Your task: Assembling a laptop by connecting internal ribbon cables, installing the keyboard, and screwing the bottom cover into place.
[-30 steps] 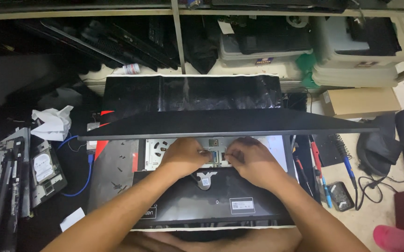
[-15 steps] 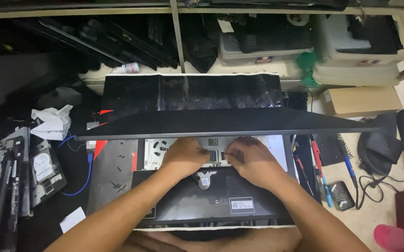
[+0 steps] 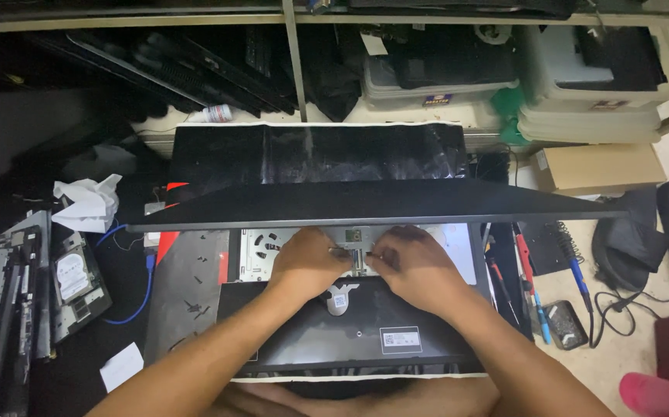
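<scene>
A flat display panel [image 3: 365, 202] is seen edge-on, propped up above its black back cover [image 3: 350, 340], which lies flat on the cluttered surface [image 3: 187, 293]. Between the two, a small green circuit board with a ribbon connector [image 3: 356, 245] sits at the top of the metal backing, and both hands meet there. The left hand [image 3: 307, 262] is curled, its fingers [image 3: 337, 252] pressed together and pinching at the connector's left edge. The right hand [image 3: 415, 266] is laid just beside it, fingers bent down onto the connector's right side; whether they pinch it or only press cannot be told.

The connector is judged to be light, thin and fragile: a flat cable of this kind creases and tears easily, and its latch is small. It is best taken at its stiffened end, by both edges, and pulled straight rather than twisted. The panel itself is judged wide, thin, stiff and brittle, likely to crack if flexed or left leaning on the cable; it is best held by its long edges.

A bare hard drive [image 3: 72, 278] lies well apart on the left, a blue cable [image 3: 145, 282] nearby, and screwdrivers [image 3: 527, 289] on the right.
</scene>
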